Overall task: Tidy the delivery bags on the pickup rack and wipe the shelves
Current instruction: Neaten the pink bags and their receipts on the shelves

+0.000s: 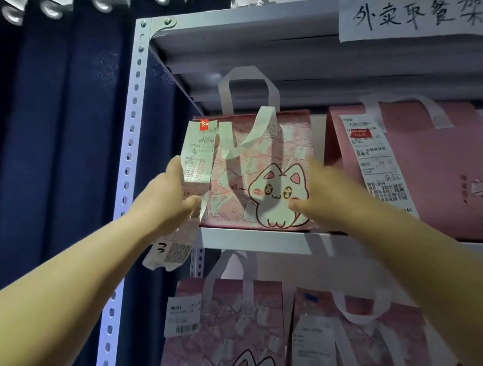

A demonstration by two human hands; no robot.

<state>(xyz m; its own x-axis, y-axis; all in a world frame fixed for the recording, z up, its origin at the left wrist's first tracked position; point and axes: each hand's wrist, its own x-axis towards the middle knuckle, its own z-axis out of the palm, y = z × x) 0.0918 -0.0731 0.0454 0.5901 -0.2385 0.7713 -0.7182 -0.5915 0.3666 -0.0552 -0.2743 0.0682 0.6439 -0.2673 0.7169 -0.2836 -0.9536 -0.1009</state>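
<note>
A pink delivery bag [262, 163] with a white cartoon cat and white handles stands on the upper shelf [239, 239] of the grey metal rack. A long receipt [199, 157] hangs down its left side. My left hand [171, 201] grips the bag's left edge over the receipt, thumb at the front. My right hand [315, 199] holds the bag's right side, thumb on the cat print and fingers behind the edge. A larger pink bag [439, 169] with a receipt leans to its right.
Two more pink cat bags [228, 337] [358, 339] stand on the shelf below. A handwritten paper sign [416, 15] is stuck to the rack's top beam. The perforated upright post [131, 152] runs down the left, with a dark blue curtain [39, 143] behind it.
</note>
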